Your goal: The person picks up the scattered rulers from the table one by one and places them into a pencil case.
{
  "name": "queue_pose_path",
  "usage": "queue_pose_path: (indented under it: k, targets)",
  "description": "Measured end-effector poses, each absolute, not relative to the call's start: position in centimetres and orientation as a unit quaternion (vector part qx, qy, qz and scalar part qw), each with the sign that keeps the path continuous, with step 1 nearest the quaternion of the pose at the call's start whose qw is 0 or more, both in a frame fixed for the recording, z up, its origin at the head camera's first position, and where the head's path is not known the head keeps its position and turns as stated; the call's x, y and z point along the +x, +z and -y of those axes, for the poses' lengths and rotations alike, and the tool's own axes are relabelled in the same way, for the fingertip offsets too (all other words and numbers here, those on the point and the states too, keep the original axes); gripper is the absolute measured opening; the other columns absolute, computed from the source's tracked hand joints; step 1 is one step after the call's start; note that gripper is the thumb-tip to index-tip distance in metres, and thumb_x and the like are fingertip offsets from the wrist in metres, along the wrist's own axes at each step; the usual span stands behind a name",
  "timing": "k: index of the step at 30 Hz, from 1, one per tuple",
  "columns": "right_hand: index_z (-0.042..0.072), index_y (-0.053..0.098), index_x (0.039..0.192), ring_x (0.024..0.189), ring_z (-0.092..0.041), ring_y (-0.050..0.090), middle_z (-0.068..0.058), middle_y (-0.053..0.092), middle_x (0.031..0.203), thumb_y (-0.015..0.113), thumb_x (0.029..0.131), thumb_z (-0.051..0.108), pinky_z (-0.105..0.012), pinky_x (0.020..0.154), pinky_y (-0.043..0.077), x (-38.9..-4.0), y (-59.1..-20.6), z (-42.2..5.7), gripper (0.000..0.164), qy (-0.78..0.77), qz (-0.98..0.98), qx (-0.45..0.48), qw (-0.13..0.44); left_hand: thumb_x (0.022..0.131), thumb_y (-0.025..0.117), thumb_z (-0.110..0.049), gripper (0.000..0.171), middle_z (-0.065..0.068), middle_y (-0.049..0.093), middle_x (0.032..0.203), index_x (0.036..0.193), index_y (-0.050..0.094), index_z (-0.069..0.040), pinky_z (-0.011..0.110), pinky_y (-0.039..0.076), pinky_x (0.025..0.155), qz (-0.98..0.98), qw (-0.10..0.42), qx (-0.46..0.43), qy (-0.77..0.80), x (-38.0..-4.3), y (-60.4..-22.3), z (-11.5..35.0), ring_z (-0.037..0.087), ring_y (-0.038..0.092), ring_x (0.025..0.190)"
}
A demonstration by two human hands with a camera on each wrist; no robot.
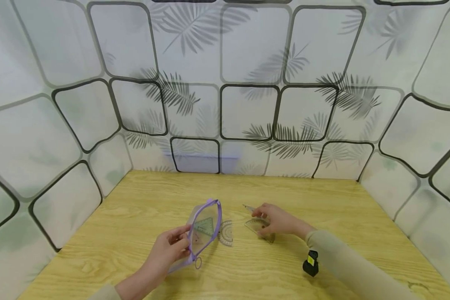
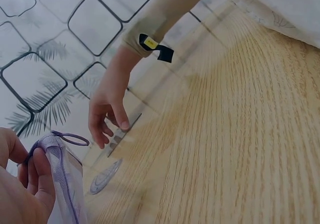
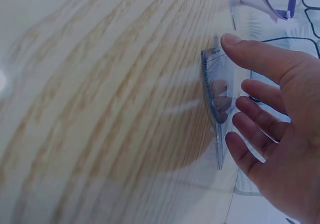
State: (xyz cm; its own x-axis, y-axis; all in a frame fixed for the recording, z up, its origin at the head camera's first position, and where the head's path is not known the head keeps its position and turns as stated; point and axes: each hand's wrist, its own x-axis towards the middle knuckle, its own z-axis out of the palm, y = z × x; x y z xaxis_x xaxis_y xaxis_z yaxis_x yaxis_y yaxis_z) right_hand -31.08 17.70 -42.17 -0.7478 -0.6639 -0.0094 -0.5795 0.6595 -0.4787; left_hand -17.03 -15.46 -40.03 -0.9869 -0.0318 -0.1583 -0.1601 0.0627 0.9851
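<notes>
My left hand (image 1: 171,246) grips the near rim of a see-through zip pouch (image 1: 220,208) edged in purple, its mouth spread wide. Inside the pouch shows a greenish set square (image 1: 205,226). Just right of the pouch, a clear half-round protractor (image 1: 226,233) lies on the table. My right hand (image 1: 275,218) hovers with parted fingers over a clear, curved-edged drawing template (image 3: 217,84); its thumb tip is close to one corner, and whether it touches cannot be told. A thin, pointed clear piece (image 1: 248,207) lies beyond the fingertips, its kind unclear.
The wood-grain table (image 1: 135,200) meets patterned curtain walls (image 1: 247,112) at the back and both sides. A ring-shaped zip pull (image 1: 198,263) hangs from the pouch. A black strap with a yellow label (image 1: 311,263) sits at my right cuff.
</notes>
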Motion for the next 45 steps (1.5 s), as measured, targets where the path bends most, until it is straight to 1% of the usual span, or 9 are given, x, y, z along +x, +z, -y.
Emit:
queue_pose_path:
  k: [7, 11, 18, 26, 30, 34, 42, 45]
  targets:
    - [0.006, 0.06, 0.127, 0.104, -0.023, 0.056, -0.007, 0.056, 0.113, 0.081, 0.081, 0.03, -0.039, 0.085, 0.052, -31.0, -42.5, -18.0, 0.056, -0.234, -0.909, -0.329, 0.099, 0.088, 0.056, 0.001, 0.049, 0.001, 0.052, 0.087, 0.137, 0.053, 0.007, 0.023, 0.058, 0.067, -0.725, 0.042, -0.08, 0.683, -17.1, -39.9, 15.3, 0.014, 0.058, 0.083]
    - [0.007, 0.06, 0.127, 0.101, -0.02, 0.055, -0.007, 0.054, 0.112, 0.08, 0.082, 0.031, -0.038, 0.084, 0.052, -30.9, -42.4, -18.1, 0.055, -0.241, -0.91, -0.32, 0.108, 0.088, 0.056, 0.002, 0.048, 0.001, 0.052, 0.087, 0.136, 0.053, 0.007, 0.023, 0.057, 0.067, -0.726, 0.039, -0.083, 0.682, -17.1, -39.9, 15.3, 0.014, 0.058, 0.083]
    - [0.006, 0.059, 0.129, 0.103, -0.021, 0.054, -0.009, 0.053, 0.114, 0.078, 0.084, 0.031, -0.038, 0.085, 0.052, -30.8, -42.6, -18.2, 0.056, -0.244, -0.909, -0.316, 0.117, 0.088, 0.056, 0.002, 0.048, 0.001, 0.052, 0.087, 0.136, 0.054, 0.008, 0.022, 0.057, 0.066, -0.726, 0.044, -0.081, 0.682, -17.1, -39.9, 15.3, 0.014, 0.057, 0.082]
    - [0.002, 0.056, 0.128, 0.104, -0.026, 0.052, -0.014, 0.051, 0.115, 0.078, 0.085, 0.024, -0.043, 0.087, 0.05, -30.0, -41.9, -17.5, 0.053, -0.253, -0.908, -0.306, 0.134, 0.089, 0.056, 0.0, 0.048, 0.001, 0.052, 0.087, 0.137, 0.052, 0.008, 0.023, 0.057, 0.067, -0.727, 0.052, -0.072, 0.68, -17.1, -40.3, 15.4, 0.014, 0.056, 0.081]
    - [0.002, 0.056, 0.127, 0.106, -0.026, 0.051, -0.014, 0.05, 0.116, 0.077, 0.085, 0.02, -0.046, 0.091, 0.049, -29.8, -41.6, -17.3, 0.05, -0.251, -0.911, -0.296, 0.141, 0.089, 0.056, 0.0, 0.049, 0.001, 0.052, 0.088, 0.137, 0.051, 0.008, 0.023, 0.057, 0.067, -0.727, 0.052, -0.068, 0.681, -17.0, -40.3, 15.5, 0.014, 0.057, 0.082]
    - [0.003, 0.056, 0.125, 0.107, -0.027, 0.051, -0.014, 0.051, 0.116, 0.077, 0.085, 0.019, -0.046, 0.091, 0.048, -29.8, -41.6, -17.1, 0.048, -0.247, -0.911, -0.296, 0.142, 0.09, 0.056, 0.0, 0.049, 0.001, 0.052, 0.088, 0.138, 0.05, 0.009, 0.022, 0.057, 0.068, -0.727, 0.053, -0.063, 0.682, -16.9, -40.3, 15.5, 0.014, 0.057, 0.084]
    - [0.006, 0.056, 0.119, 0.102, -0.025, 0.049, -0.015, 0.05, 0.114, 0.079, 0.083, 0.018, -0.041, 0.086, 0.046, -30.0, -41.8, -17.0, 0.045, -0.248, -0.915, -0.286, 0.141, 0.089, 0.055, 0.001, 0.049, 0.001, 0.052, 0.087, 0.137, 0.052, 0.008, 0.022, 0.057, 0.067, -0.726, 0.05, -0.067, 0.683, -16.8, -40.3, 15.5, 0.014, 0.057, 0.082]
    - [0.007, 0.056, 0.118, 0.1, -0.024, 0.049, -0.016, 0.05, 0.114, 0.08, 0.082, 0.017, -0.041, 0.084, 0.046, -30.1, -41.7, -17.0, 0.044, -0.246, -0.918, -0.279, 0.139, 0.089, 0.056, 0.0, 0.049, 0.001, 0.053, 0.088, 0.137, 0.051, 0.009, 0.022, 0.057, 0.068, -0.725, 0.05, -0.063, 0.684, -16.9, -40.3, 15.5, 0.014, 0.058, 0.083]
